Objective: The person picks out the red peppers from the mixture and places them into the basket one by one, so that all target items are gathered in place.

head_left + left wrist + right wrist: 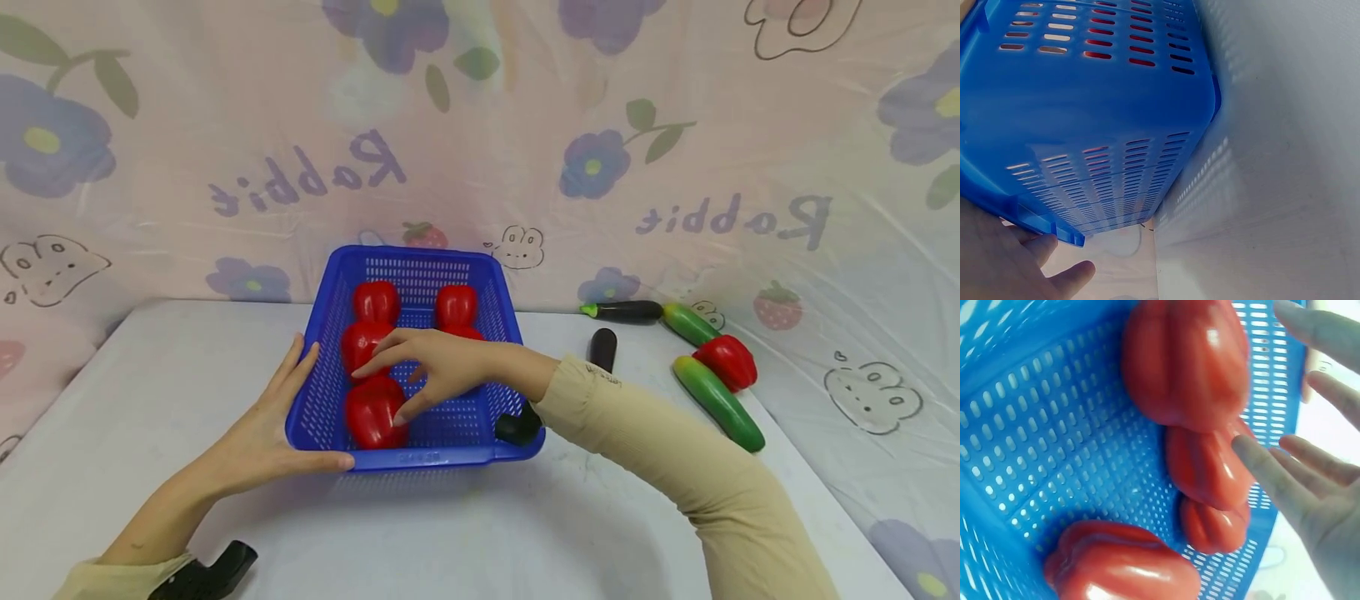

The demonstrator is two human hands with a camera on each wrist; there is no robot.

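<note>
A blue plastic basket stands on the table with several red bell peppers inside, three in a row along its left side. My left hand spans the basket's front left corner, thumb along the front rim and straight fingers against the left rim. Over the basket, my right hand reaches in from the right, its fingers spread above the left row. The nearest bell pepper lies beneath its thumb. In the right wrist view the fingers are spread beside the peppers, holding nothing. My right forearm partly hides the right-hand peppers.
Right of the basket lie a dark eggplant, another eggplant with a green tip, a cucumber, a second cucumber and a red bell pepper. A patterned curtain hangs behind the white table.
</note>
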